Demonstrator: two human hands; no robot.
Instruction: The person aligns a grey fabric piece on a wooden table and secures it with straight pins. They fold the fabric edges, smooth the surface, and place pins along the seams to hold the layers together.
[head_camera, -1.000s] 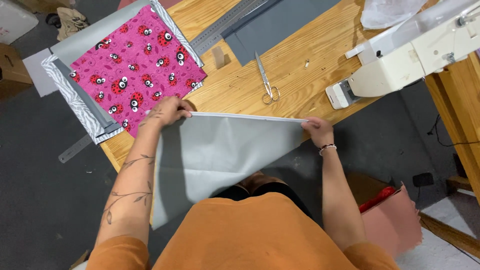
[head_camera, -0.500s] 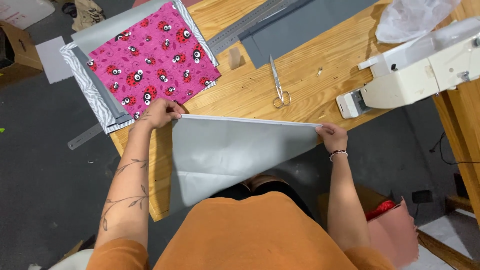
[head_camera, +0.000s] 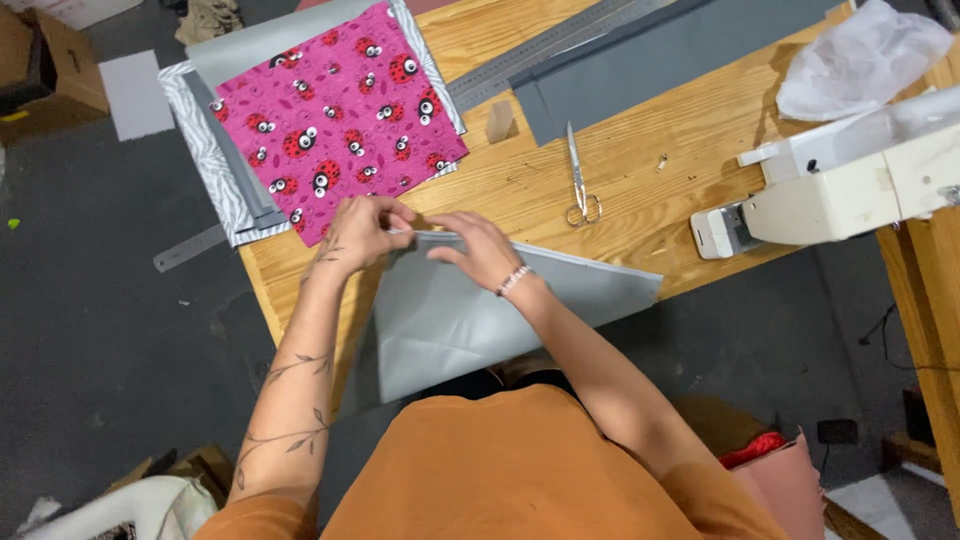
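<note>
The grey cloth (head_camera: 470, 310) is pinched at its left top corner by both hands (head_camera: 362, 232) (head_camera: 476, 248); its edge runs rightward along the bench (head_camera: 640, 170).

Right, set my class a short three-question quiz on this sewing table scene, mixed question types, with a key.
1. True or false: both hands pinch the folded light grey fabric sheet at its left end.
2. What lies right of the hands: (a) hammer, (b) silver metal scissors, (c) iron?
3. Fill in: the pink ladybird-print cloth lies beyond the ___ hand.

Key: 1 true; 2 b; 3 left. The right hand is alongside.
</note>
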